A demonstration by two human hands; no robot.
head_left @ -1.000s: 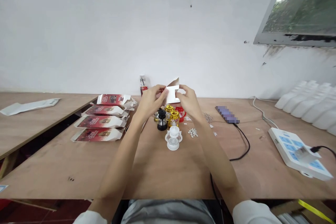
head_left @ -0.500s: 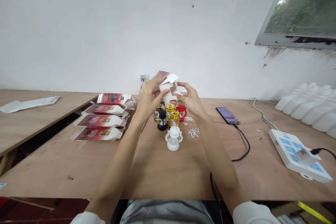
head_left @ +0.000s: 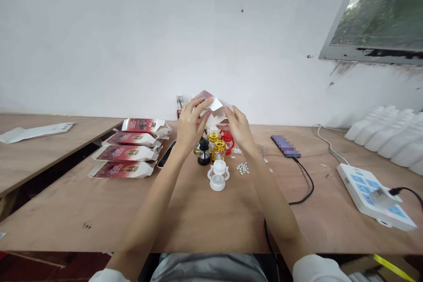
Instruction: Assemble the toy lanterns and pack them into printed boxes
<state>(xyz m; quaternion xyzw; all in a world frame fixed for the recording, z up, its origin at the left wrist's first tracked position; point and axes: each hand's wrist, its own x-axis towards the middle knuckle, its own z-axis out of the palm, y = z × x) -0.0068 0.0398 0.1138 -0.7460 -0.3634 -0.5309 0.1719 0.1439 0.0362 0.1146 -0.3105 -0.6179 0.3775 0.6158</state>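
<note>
My left hand (head_left: 191, 127) grips a red-and-white carton (head_left: 216, 104) from its left side, above the middle of the table. The carton's white flaps stand open on the side toward me. My right hand (head_left: 238, 127) has its fingers at the carton's right-hand flap. Below the hands a cluster of small lanterns stands on the table: a black lantern (head_left: 204, 153), a gold lantern (head_left: 218, 150), a red lantern (head_left: 228, 140) and others partly hidden. Closest to me is a white lantern (head_left: 218, 176).
Several red cartons (head_left: 124, 168) lie in a row at left, beside a dark phone (head_left: 167, 155). Small round white pieces (head_left: 243, 168) lie right of the lanterns. Further right are another phone (head_left: 286, 146) on a cable, a power strip (head_left: 373, 196) and white bottles (head_left: 380, 125).
The right hand has turned, its fingers rising to the carton's right-hand flap, which now stands out to the right. The left hand keeps its hold. The lanterns have not moved.
</note>
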